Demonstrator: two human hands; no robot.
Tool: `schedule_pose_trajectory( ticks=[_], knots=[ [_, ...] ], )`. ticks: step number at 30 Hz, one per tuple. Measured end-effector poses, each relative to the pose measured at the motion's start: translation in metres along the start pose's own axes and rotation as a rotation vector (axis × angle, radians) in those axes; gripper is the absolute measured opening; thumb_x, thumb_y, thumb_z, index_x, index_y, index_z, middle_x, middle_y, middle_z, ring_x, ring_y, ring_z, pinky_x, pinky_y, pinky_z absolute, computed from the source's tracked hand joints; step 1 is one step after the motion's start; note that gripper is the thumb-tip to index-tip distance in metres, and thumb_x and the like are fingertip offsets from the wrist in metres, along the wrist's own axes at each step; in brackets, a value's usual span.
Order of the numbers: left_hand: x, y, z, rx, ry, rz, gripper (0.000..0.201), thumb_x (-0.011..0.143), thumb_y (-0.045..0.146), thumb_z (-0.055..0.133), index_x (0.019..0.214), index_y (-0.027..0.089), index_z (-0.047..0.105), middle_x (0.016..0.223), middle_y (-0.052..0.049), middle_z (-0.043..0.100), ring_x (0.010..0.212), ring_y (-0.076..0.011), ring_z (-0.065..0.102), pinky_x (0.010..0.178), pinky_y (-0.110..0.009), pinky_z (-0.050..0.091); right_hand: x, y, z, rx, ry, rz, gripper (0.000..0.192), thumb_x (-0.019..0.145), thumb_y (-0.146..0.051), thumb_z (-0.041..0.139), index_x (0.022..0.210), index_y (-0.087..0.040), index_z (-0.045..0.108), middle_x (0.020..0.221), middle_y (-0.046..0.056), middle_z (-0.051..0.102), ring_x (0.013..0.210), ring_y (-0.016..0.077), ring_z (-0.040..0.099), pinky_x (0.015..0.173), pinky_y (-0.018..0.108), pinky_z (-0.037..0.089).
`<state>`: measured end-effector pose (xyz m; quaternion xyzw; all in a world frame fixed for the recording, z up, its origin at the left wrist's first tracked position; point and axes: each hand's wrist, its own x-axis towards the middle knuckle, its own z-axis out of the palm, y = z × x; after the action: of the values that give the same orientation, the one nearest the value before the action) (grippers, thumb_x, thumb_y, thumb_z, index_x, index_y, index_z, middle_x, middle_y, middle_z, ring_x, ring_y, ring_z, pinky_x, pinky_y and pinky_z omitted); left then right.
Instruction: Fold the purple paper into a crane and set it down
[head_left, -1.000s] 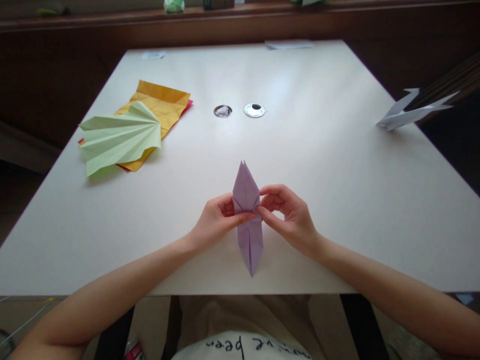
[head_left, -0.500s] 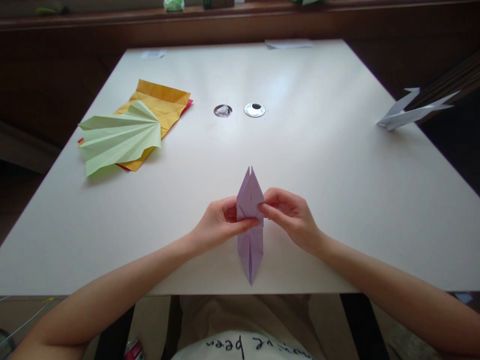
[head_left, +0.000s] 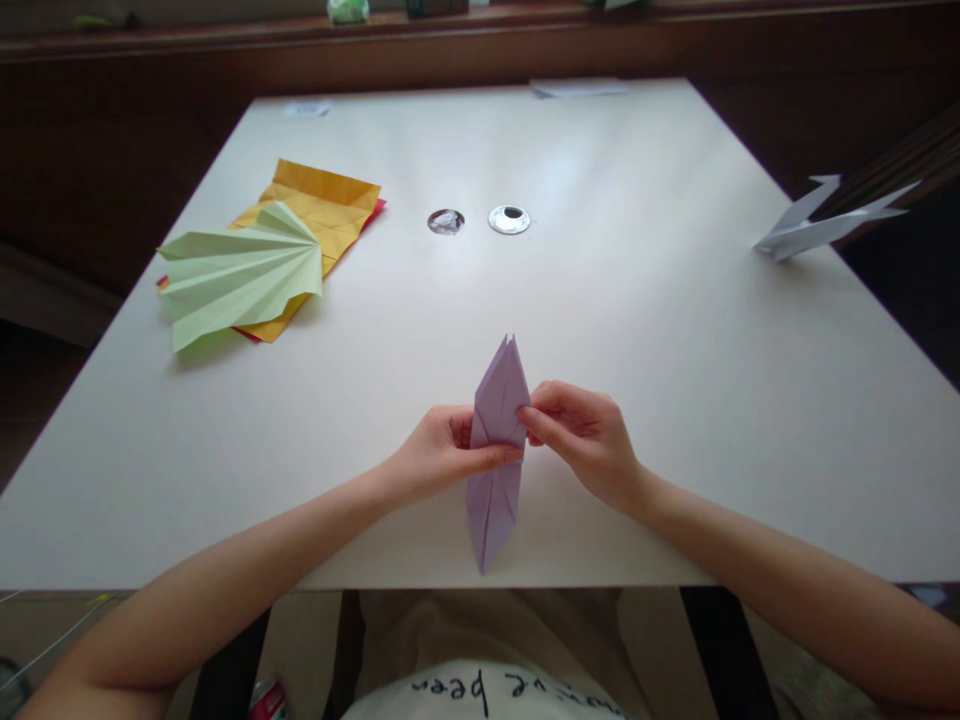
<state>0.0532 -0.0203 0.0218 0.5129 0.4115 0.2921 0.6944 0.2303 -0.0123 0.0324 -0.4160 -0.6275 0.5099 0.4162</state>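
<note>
A folded piece of purple origami paper (head_left: 496, 505) is held near the front edge of the white table, long and pointed at both ends. Its far end splits into two narrow tips. My left hand (head_left: 454, 450) grips it from the left, thumb lying across its middle and the fingers hidden behind. On the other side, my right hand (head_left: 581, 430) pinches the right edge of the upper half between thumb and fingers. Part of the paper's middle is covered by my left thumb.
Pleated light green paper (head_left: 247, 270) lies over creased orange paper (head_left: 330, 205) and a red sheet at the left. Two round holes sit mid-table, one holding a silvery grommet (head_left: 509, 220). A white folded paper figure (head_left: 814, 235) stands at the right edge of the table (head_left: 660, 300).
The purple paper has tilted slightly: its far tips moved right and its near point moved left. Both hands keep their hold and have shifted only a little.
</note>
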Motion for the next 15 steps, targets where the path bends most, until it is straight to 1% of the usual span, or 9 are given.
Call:
schedule_pose_trajectory(
  ticks=[3, 5, 7, 10, 15],
  knots=[
    [0.0000, 0.0011, 0.0003, -0.007, 0.053, 0.025, 0.021, 0.071, 0.032, 0.070, 0.084, 0.016, 0.069, 0.081, -0.004, 0.071, 0.076, -0.0178, 0.067, 0.063, -0.025, 0.052, 0.0013, 0.0011, -0.0001, 0.007, -0.040, 0.047, 0.020, 0.081, -0.035, 0.059, 0.072, -0.018, 0.055, 0.063, -0.001, 0.055, 0.058, 0.0096, 0.052, 0.054, 0.023, 0.042],
    [0.0004, 0.0019, 0.0002, -0.014, 0.113, 0.043, 0.021, 0.070, 0.033, 0.071, 0.083, 0.015, 0.069, 0.079, -0.004, 0.071, 0.074, -0.0174, 0.066, 0.060, -0.023, 0.052, 0.0021, 0.0009, -0.0010, -0.006, -0.102, 0.085, 0.023, 0.082, -0.040, 0.057, 0.074, -0.018, 0.053, 0.065, -0.001, 0.054, 0.060, 0.0096, 0.051, 0.054, 0.023, 0.041],
    [0.0008, 0.0020, 0.0000, -0.022, 0.164, 0.065, 0.021, 0.070, 0.033, 0.071, 0.080, 0.015, 0.068, 0.077, -0.003, 0.071, 0.071, -0.0165, 0.066, 0.058, -0.022, 0.051, 0.0026, 0.0004, -0.0017, -0.040, -0.193, 0.119, 0.029, 0.082, -0.044, 0.054, 0.070, -0.018, 0.050, 0.061, -0.002, 0.050, 0.057, 0.0089, 0.047, 0.052, 0.022, 0.037],
    [0.0011, 0.0010, -0.0001, -0.024, 0.191, 0.097, 0.021, 0.072, 0.035, 0.070, 0.077, 0.015, 0.066, 0.075, -0.003, 0.070, 0.070, -0.0162, 0.066, 0.058, -0.022, 0.051, 0.0028, 0.0002, -0.0019, -0.096, -0.294, 0.143, 0.037, 0.083, -0.046, 0.051, 0.061, -0.017, 0.045, 0.055, -0.004, 0.044, 0.052, 0.0076, 0.041, 0.048, 0.021, 0.031],
    [0.0009, 0.0007, 0.0008, -0.036, 0.200, 0.112, 0.024, 0.071, 0.034, 0.071, 0.082, 0.016, 0.063, 0.079, -0.002, 0.068, 0.073, -0.0151, 0.064, 0.061, -0.022, 0.051, 0.0035, 0.0040, -0.0014, -0.137, -0.315, 0.112, 0.041, 0.085, -0.047, 0.049, 0.058, -0.017, 0.041, 0.054, -0.005, 0.034, 0.051, 0.0067, 0.033, 0.047, 0.022, 0.025]
  ],
)
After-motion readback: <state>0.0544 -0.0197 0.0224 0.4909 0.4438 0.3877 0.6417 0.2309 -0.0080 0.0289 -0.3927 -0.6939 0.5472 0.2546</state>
